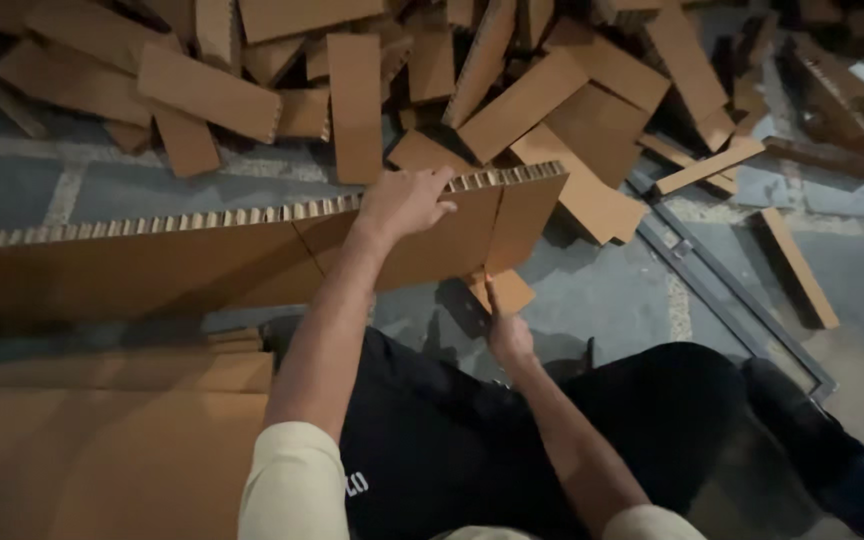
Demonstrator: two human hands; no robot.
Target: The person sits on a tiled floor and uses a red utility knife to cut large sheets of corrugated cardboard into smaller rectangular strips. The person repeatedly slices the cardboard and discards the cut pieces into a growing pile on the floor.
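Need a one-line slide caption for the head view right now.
Left hand grips the top edge of a long honeycomb cardboard panel; right hand at its lower edge.

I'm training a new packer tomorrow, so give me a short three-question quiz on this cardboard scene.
1. True or false: the left hand grips the top edge of the long honeycomb board.
2. What does the right hand touch? A) the metal frame B) the board's lower edge C) the shoe
3. What lies heaped on the floor beyond the board?

Key: 1 true. 2 B. 3 a pile of cut cardboard pieces.
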